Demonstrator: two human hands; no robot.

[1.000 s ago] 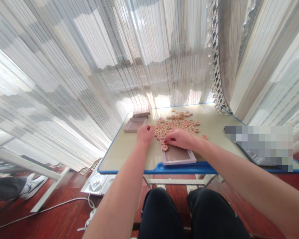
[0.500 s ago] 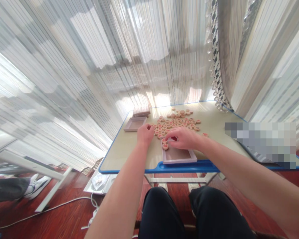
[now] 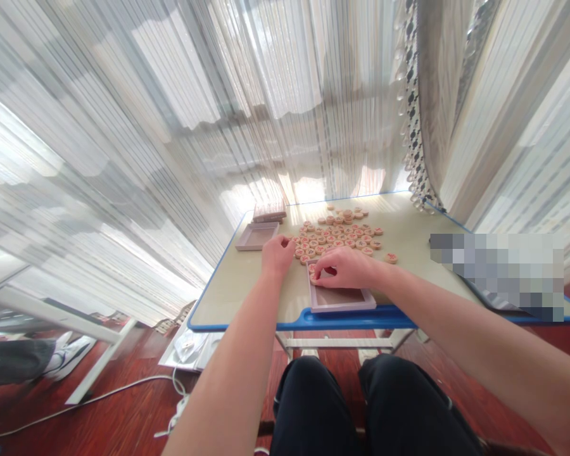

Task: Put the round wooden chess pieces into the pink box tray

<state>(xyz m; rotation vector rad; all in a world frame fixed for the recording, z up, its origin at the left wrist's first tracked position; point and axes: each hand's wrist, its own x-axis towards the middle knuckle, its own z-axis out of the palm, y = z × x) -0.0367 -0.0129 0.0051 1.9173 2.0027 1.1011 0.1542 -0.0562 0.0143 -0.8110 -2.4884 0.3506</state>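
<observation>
Many round wooden xiangqi pieces (image 3: 338,242) with red and dark characters lie spread and partly stacked on the table. Near me is a shallow, pale box tray (image 3: 342,309) with a couple of pieces at its left side. Over this tray, my right hand (image 3: 344,267) has thumb and fingers pinched at a xiangqi piece (image 3: 313,277), which they partly cover. At the left edge of the spread pieces rests my left hand (image 3: 278,255), fingers curled together; whatever is between them is hidden.
A second shallow box (image 3: 257,236) stands at the table's back left, before a stack of flat boxes (image 3: 270,211). One loose piece (image 3: 391,258) lies apart on the right. A blurred-out object (image 3: 503,275) covers the right side. Blue trim (image 3: 294,325) edges the table.
My right hand has shifted slightly toward me within the tray, its fingertips now on the nearer piece at the left side. My left hand stays in place.
</observation>
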